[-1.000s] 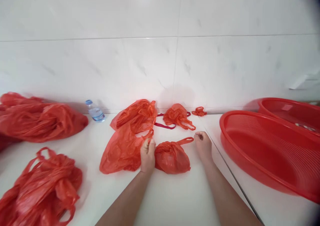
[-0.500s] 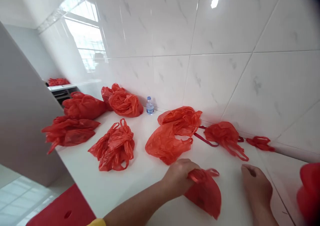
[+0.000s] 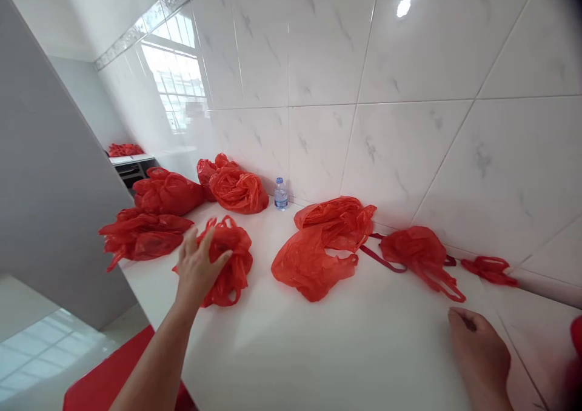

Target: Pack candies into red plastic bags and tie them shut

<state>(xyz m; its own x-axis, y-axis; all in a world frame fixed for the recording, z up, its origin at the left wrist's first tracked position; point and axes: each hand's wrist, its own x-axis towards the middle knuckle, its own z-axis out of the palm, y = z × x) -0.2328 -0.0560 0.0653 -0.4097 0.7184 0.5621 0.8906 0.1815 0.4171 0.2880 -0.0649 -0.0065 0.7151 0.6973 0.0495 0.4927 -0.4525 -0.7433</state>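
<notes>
Crinkled red plastic bag

The left hand, fingers spread, is over a looped red bag on the white table, while the right hand (fingers curled) is near the bag with trailing handles

Blue-capped bottle upright on white table, near marbled wall; red stool below.
</notes>
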